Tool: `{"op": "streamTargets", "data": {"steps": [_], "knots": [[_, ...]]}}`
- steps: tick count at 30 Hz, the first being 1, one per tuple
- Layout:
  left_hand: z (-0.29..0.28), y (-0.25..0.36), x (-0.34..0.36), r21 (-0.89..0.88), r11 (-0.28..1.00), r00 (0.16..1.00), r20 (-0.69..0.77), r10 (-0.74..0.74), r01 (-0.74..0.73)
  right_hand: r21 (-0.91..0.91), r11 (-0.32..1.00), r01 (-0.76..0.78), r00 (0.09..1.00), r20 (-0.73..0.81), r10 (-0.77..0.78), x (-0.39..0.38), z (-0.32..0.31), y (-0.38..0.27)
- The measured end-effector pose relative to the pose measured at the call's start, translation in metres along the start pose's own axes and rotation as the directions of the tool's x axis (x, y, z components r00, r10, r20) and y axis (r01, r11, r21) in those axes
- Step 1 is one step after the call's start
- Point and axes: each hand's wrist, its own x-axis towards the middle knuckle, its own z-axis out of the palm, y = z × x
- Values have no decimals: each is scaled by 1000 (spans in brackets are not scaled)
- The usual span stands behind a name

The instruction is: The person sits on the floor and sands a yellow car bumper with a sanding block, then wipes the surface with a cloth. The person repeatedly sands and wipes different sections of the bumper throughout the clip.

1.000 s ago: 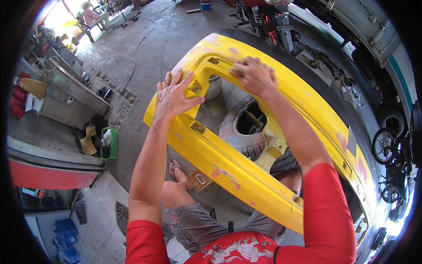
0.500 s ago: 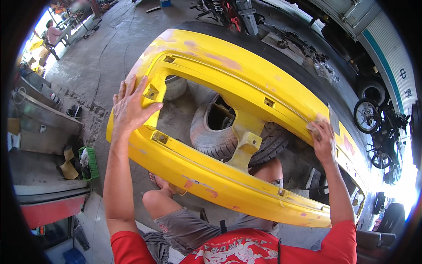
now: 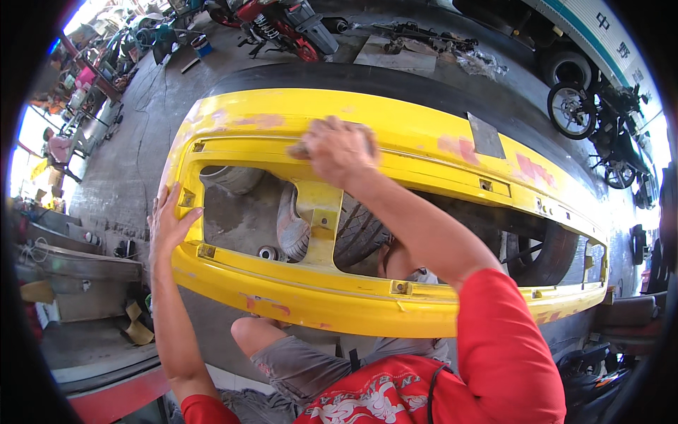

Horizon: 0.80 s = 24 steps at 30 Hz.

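Head view: yellow bumper lies crosswise, left hand splayed, right hand gripping pad.

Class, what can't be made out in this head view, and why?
All in the head view:
Bare right hand: blurred; the hand itself hides what its palm covers.
Dusty grey rubber tyre: partly hidden by the long, curved yellow panel.
White, teal-striped vehicle body: cut off by the upper-right rim.
Distant seated person in a pink top: too small for detail.
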Motion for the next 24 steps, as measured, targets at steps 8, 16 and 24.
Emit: {"op": "streamTargets", "data": {"steps": [8,16,24], "knots": [[-6,267,47,-471,669,806,-188,561,-575,-30,963,-269,934,-254,253,-269,-73,237],[12,440,79,-451,634,696,37,717,-628,92,851,-518,811,-264,522,-388,-80,360],[20,494,84,-428,719,708,219,671,-548,61,837,-544,779,-335,530,-386,-72,358]]}}
